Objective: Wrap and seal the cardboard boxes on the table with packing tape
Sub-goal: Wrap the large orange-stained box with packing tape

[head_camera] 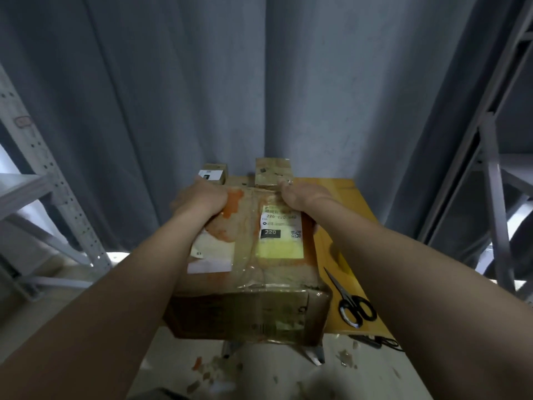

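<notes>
A large brown cardboard box (248, 272) with shipping labels and clear tape over its top lies on the small yellow table (343, 197). My left hand (202, 197) grips the box's far left edge, fingers curled over it. My right hand (305, 197) holds the far right edge the same way. Two smaller cardboard boxes (215, 173) (272, 171) stand behind it at the table's back. No tape roll is visible.
Black scissors (353, 301) lie on the table right of the big box. Grey metal shelving (57, 183) stands at left and more (490, 183) at right. A grey curtain hangs behind. Paper and tape scraps (207, 370) litter the floor.
</notes>
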A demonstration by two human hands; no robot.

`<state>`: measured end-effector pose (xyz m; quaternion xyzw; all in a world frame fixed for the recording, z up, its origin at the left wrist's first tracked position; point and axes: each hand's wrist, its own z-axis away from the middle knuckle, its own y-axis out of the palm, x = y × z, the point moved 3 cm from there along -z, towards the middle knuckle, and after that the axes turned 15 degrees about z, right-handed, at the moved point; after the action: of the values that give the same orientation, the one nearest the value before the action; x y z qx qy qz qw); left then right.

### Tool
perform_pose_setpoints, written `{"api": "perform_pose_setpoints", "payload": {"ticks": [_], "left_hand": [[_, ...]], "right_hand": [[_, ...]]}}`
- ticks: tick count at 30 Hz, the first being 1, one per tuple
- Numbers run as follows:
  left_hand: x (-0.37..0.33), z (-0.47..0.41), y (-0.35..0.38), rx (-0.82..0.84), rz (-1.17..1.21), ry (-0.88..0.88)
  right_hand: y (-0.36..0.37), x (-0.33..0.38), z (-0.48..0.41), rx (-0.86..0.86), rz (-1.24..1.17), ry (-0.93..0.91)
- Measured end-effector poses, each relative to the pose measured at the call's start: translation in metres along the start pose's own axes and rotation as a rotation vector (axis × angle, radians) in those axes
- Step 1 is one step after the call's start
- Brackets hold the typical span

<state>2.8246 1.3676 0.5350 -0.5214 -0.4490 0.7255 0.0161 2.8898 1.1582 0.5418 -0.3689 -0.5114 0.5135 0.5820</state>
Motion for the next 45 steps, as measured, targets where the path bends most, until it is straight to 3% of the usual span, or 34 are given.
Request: {"api": "perform_pose_setpoints", "payload": {"ticks": [5, 12, 15, 18, 23, 29, 32, 37, 45], "left_hand": [[-0.026, 0.030, -0.058, -0.155, 0.080, 0.120], [-0.030, 0.085, -0.095, -0.361, 0.373, 0.224], [-0.026, 0.102, -0.092, -0.312, 0.296, 0.242], [-0.012, 0.110, -0.088, -0.186, 0.080, 0.144], [-0.013, 0.119, -0.088, -0.112, -0.086, 0.110], [-0.043, 0.117, -0.066, -0.009, -0.186, 0.342], [-0.050, 0.105, -0.055, 0.041, -0.163, 0.401], [-0.056, 0.076, -0.047, 0.135, -0.342, 0.290], [-0.062, 0.088, -0.037, 0.046, -0.428, 0.274]], "right_hand": [[-0.047, -0.004, 0.034, -0.299, -0.112, -0.126], [-0.079, -0.021, 0.102, -0.545, -0.332, -0.199], [-0.071, -0.030, 0.115, -0.503, -0.330, -0.185], [-0.059, -0.041, 0.121, -0.473, -0.309, -0.146], [-0.067, -0.022, 0.127, -0.478, 0.087, -0.133], [-0.039, 0.010, 0.125, -0.343, 0.209, -0.443], [-0.032, 0.007, 0.114, -0.245, 0.261, -0.412], [-0.034, 0.012, 0.101, -0.178, 0.262, -0.350], [-0.047, 0.019, 0.061, -0.293, 0.333, -0.189]]}}
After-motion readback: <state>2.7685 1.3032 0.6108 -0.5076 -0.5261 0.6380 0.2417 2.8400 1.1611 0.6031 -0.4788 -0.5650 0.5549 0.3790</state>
